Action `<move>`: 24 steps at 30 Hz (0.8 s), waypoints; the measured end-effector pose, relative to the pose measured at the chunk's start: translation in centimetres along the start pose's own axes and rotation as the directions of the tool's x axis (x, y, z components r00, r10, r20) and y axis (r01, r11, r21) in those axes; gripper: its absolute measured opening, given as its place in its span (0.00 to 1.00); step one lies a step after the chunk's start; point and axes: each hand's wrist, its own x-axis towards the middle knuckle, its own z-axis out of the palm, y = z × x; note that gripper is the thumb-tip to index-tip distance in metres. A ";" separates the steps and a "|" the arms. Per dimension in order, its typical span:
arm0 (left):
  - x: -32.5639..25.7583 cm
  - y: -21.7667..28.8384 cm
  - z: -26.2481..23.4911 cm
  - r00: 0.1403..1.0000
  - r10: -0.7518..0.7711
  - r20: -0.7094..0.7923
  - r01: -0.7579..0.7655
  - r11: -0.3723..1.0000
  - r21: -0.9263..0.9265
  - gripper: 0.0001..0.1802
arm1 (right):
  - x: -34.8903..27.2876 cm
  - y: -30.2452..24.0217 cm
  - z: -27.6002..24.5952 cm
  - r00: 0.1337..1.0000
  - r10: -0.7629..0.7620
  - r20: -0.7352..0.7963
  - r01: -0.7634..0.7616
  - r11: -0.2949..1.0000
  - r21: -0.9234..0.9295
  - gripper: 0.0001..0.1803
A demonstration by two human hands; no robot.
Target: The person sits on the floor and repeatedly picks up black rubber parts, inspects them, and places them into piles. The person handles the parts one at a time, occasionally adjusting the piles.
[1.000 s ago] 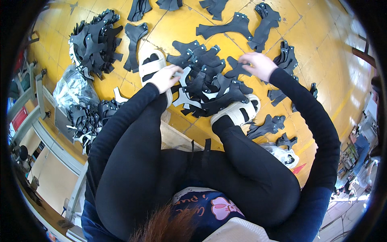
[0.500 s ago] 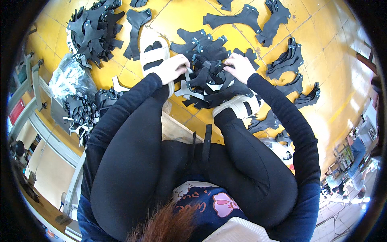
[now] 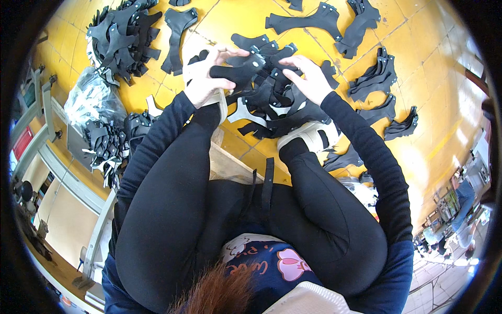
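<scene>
Our left hand (image 3: pixel 206 76) is holding a black piece (image 3: pixel 235 74) between the thumb and the fingers, and the piece is lying above the left side of the pile, with its tagged end pointing toward our right hand (image 3: pixel 308 78). That right hand is hovering at the pile's right side with thumb and forefinger standing apart, wide and seemingly holding nothing; we are not able to tell whether its fingertips are touching any cloth.

Beneath and between both hands, a pile (image 3: pixel 277 97) of black pieces is lying on the yellow floor (image 3: pixel 246 21), and a pale grey piece (image 3: pixel 241 111) is poking out at its near left. We are keeping our feet on either side, the cream right sandal (image 3: pixel 309 137) sitting just beside the pile.

Farther left, one long piece (image 3: pixel 179 39) is resting alone near a tall heap (image 3: pixel 123 39), while a clear plastic bag (image 3: pixel 94 97) is slumping below that, just above a dark bundle (image 3: pixel 106 141). Farther right, a fanned stack (image 3: pixel 374 76) and a smaller stack (image 3: pixel 401 124) are lying apart. Beyond the pile, a wide piece (image 3: pixel 308 21) is stretching across the tiles.
</scene>
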 end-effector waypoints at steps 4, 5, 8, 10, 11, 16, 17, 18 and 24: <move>-0.1 0.0 0.9 0.980 -0.174 0.100 0.189 0.968 -0.165 0.44 | 0.9 -2.6 0.2 0.943 0.216 0.255 -0.329 0.729 0.600 0.25; -0.1 -0.2 1.0 0.973 -0.205 0.110 0.223 0.958 -0.180 0.44 | 1.1 -2.8 0.2 0.920 0.230 0.316 -0.388 0.643 0.661 0.27; -0.1 -1.2 0.8 0.961 -0.240 0.140 0.265 0.943 -0.200 0.41 | 0.9 -3.6 0.3 0.893 0.230 0.387 -0.446 0.571 0.689 0.34; -0.2 -1.2 1.1 0.964 -0.239 0.116 0.258 0.948 -0.186 0.41 | 0.7 -3.7 0.3 0.895 0.231 0.382 -0.441 0.598 0.669 0.34; -0.3 -1.3 1.0 0.964 -0.243 0.109 0.260 0.945 -0.197 0.38 | 0.5 -4.1 0.2 0.890 0.259 0.375 -0.454 0.577 0.679 0.28; -0.5 -1.5 0.7 0.907 -0.366 0.207 0.404 0.896 -0.187 0.35 | -0.1 -4.3 0.6 0.916 0.171 0.363 -0.370 0.711 0.598 0.14; -0.4 -1.4 0.6 0.870 -0.424 0.254 0.476 0.857 -0.200 0.34 | -0.4 -4.1 0.5 0.889 0.163 0.427 -0.412 0.690 0.595 0.14; -0.4 -1.1 0.9 0.798 -0.507 0.325 0.578 0.797 -0.175 0.28 | -0.6 -3.7 0.4 0.859 0.154 0.488 -0.455 0.668 0.588 0.13; -1.5 -3.5 0.6 0.513 -0.764 0.392 0.762 0.615 0.201 0.14 | -1.8 -2.6 2.2 0.680 0.139 0.720 -0.536 0.764 0.359 0.10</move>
